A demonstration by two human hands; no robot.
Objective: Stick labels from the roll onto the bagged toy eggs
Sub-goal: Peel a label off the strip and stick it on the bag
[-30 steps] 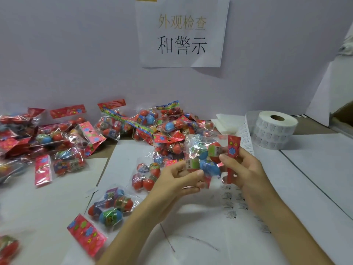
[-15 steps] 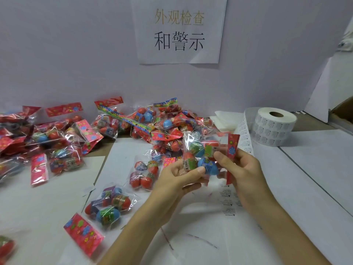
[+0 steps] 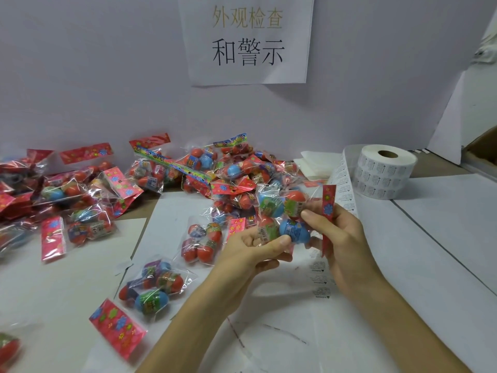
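Observation:
Above the table's middle, both hands hold one clear bag of toy eggs (image 3: 282, 214) with a red card header at its right end. My left hand (image 3: 258, 247) grips the bag's lower left from below, thumb on top. My right hand (image 3: 340, 235) holds the right side, fingers curled round the header and thumb pressing on the blue egg. The white label roll (image 3: 383, 173) stands at the back right. Its strip of labels (image 3: 344, 184) trails down towards me, passing behind my right hand.
A heap of bagged eggs (image 3: 215, 173) lies at the back centre and left. Two single bags (image 3: 153, 286) (image 3: 201, 240) lie near my left forearm. White paper sheets (image 3: 430, 238) cover the table. A paper sign (image 3: 247, 39) hangs on the wall behind.
The bag has turned slightly in my hands and my right thumb has slid further onto the eggs. Both hands have kept their hold.

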